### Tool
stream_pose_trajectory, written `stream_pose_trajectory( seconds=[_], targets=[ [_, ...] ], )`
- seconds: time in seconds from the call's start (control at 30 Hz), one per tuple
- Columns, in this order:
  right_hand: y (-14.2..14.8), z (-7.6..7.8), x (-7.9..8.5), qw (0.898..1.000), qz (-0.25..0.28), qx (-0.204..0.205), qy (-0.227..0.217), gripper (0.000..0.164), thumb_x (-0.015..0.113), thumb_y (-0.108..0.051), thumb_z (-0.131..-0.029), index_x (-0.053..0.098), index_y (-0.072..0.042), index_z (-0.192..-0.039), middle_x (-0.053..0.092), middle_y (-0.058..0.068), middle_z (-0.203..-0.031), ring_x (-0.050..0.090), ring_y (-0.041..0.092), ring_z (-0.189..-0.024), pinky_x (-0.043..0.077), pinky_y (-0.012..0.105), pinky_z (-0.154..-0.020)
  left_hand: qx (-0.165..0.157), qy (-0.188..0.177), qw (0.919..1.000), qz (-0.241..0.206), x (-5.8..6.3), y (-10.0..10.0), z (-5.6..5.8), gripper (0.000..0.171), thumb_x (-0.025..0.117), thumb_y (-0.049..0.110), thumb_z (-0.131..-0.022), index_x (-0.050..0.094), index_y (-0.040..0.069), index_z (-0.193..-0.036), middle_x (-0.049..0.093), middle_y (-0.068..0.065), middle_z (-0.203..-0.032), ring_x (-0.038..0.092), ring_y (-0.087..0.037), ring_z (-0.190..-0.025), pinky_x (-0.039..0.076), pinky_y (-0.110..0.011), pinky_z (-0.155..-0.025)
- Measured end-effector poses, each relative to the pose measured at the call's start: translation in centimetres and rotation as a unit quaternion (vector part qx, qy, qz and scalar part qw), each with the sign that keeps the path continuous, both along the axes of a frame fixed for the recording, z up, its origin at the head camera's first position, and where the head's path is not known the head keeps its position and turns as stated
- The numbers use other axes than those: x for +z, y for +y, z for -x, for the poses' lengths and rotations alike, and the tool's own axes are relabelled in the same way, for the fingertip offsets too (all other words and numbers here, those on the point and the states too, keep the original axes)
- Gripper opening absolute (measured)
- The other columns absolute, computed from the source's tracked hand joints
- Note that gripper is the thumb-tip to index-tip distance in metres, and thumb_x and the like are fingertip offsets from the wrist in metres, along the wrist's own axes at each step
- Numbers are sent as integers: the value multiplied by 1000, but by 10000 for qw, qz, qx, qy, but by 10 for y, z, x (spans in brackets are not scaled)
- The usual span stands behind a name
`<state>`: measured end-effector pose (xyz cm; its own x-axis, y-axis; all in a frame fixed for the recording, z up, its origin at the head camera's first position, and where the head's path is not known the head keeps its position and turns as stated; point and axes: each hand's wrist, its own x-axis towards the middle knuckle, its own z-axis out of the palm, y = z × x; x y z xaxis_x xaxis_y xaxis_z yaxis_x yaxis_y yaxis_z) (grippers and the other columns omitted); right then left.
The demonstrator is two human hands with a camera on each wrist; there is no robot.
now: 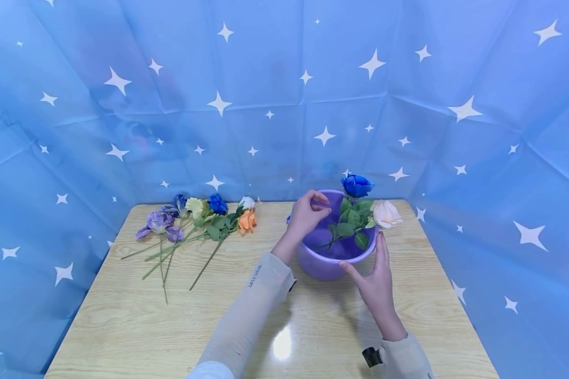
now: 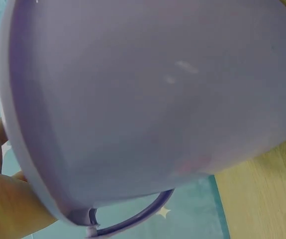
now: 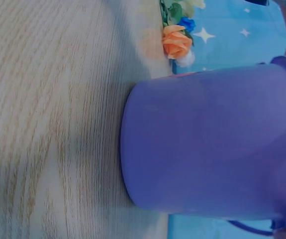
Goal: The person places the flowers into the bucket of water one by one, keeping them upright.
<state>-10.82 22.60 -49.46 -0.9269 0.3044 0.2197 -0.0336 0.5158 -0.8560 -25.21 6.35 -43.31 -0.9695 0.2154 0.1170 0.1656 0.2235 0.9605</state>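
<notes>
A purple bucket (image 1: 322, 271) stands upright on the table; its outer wall fills much of both wrist views. Inside it lean a blue rose (image 1: 357, 186) and a pale pink rose (image 1: 386, 213), their blooms over the rim and their leaves within. Above the left part of the bucket's mouth is my left hand (image 1: 308, 213), fingers loosely bent, with no flower visible in them. My right hand (image 1: 376, 279) rests on the bucket's near right side, thumb at the front rim and straight fingers along the right side below the pink rose.
On the table's left lie several loose flowers: a purple iris-like bloom (image 1: 159, 222), a blue rose (image 1: 217, 203), an orange rose (image 1: 247, 221) and a white bloom (image 1: 247, 202). Their stems point toward the front. A star-patterned blue cloth (image 1: 265, 79) hangs behind the wooden table (image 1: 137, 337).
</notes>
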Motion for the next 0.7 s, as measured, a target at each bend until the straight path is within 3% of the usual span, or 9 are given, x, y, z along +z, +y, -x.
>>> stream_pose_trajectory(
  seconds=[0.7],
  targets=[
    [1, 1, 0, 10000, 11, 27, 10, 113, 85, -29, -79, 9, -13, -161, 7, 7, -169, 11, 31, -156, 17, 58, -125, 280, -123, 9995, -83, 0, -32, 9, 26, 74, 3, -86, 64, 4, -110, 70, -13, -110, 72, -28, -99, 60, -28, -83]
  ],
)
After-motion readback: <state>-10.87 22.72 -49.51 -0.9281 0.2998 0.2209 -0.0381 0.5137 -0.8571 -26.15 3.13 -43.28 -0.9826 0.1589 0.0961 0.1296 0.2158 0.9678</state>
